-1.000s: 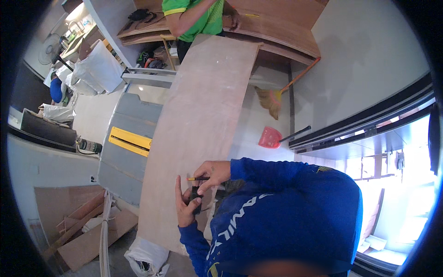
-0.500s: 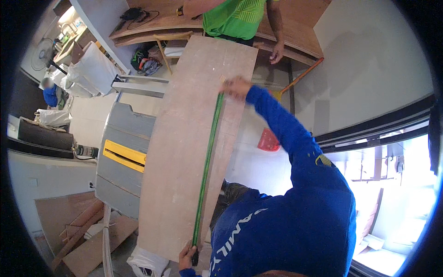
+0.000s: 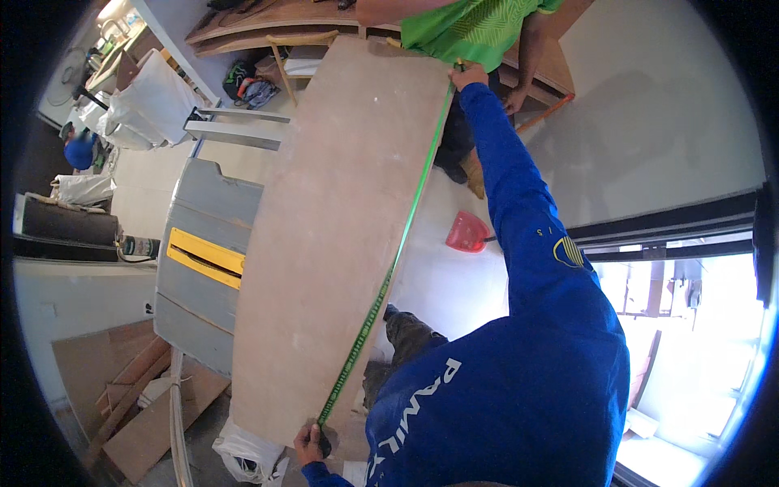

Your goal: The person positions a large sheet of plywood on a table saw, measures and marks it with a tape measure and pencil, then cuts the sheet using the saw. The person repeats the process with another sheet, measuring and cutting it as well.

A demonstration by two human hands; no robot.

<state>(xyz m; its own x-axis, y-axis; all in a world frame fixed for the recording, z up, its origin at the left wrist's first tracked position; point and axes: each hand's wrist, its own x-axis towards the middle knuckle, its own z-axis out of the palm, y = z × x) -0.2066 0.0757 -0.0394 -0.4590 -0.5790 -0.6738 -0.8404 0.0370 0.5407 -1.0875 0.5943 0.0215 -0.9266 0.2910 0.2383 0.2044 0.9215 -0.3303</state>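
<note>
A long pale plywood board (image 3: 324,203) runs from near me to the far side. Stretched over it is the green blade of a tape measure (image 3: 367,329), slanting from the near end to the far right corner. My left hand (image 3: 307,445) is closed round the tape's dark case at the board's near end. Far off, my right hand (image 3: 469,78) pinches the blade's end at the far right corner; its fingertips are partly hidden. Close beside that hand stands a co-worker in a green shirt (image 3: 462,32), with one arm hanging down.
Left of the board is a grey table saw (image 3: 203,284) with a yellow insert (image 3: 204,258). A red dustpan (image 3: 467,232) lies on the floor to the right. Wood offcuts (image 3: 154,414) lean at the lower left. Behind stands a wooden bench (image 3: 243,31). Another person (image 3: 79,151) is at far left.
My right hand has moved farther away and to the right, drawing the tape's end to the board's far corner. The co-worker has shifted right and closer. My left hand keeps the case.
</note>
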